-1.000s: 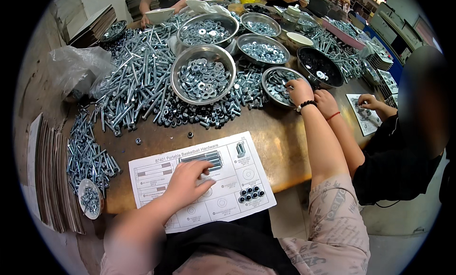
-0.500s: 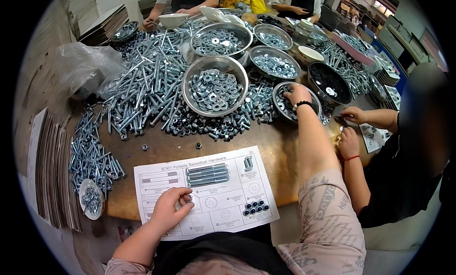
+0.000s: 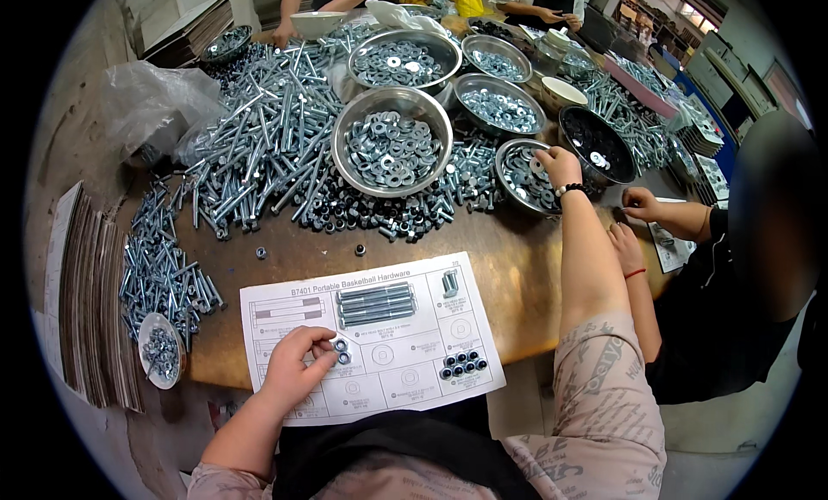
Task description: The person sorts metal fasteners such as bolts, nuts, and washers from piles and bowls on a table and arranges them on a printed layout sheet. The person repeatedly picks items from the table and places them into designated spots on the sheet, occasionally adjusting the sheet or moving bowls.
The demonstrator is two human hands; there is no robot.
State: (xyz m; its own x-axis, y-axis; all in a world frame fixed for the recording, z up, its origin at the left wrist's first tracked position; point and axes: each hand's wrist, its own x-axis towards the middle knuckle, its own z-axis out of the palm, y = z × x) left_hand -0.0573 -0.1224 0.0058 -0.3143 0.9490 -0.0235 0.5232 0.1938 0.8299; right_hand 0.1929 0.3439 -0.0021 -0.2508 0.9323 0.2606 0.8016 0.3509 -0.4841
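My left hand [image 3: 297,362] is resting on the printed sheet [image 3: 401,340], thumb and forefinger a bit apart, with two small metal rings [image 3: 342,352] lying on the paper right beside the fingertips. From way over here I honestly can't tell if they touch. Further up the same sheet I've got a row of long bolts [image 3: 377,305], then some short bolts [image 3: 450,283] near the top right corner, and a cluster of black-centred nuts [image 3: 470,368] lower down on the right.

My right hand [image 3: 561,166] is stretched out to a steel bowl [image 3: 502,176] of washers, fingers pointing down into it. No idea whether they're pinched on one, the tips are hidden from me.

Just left of that there's a bigger washer bowl [image 3: 338,142], with a huge heap of bolts [image 3: 267,146] beyond it on the surface [image 3: 310,251]. A co-worker's hand [image 3: 640,204] is near my right forearm.
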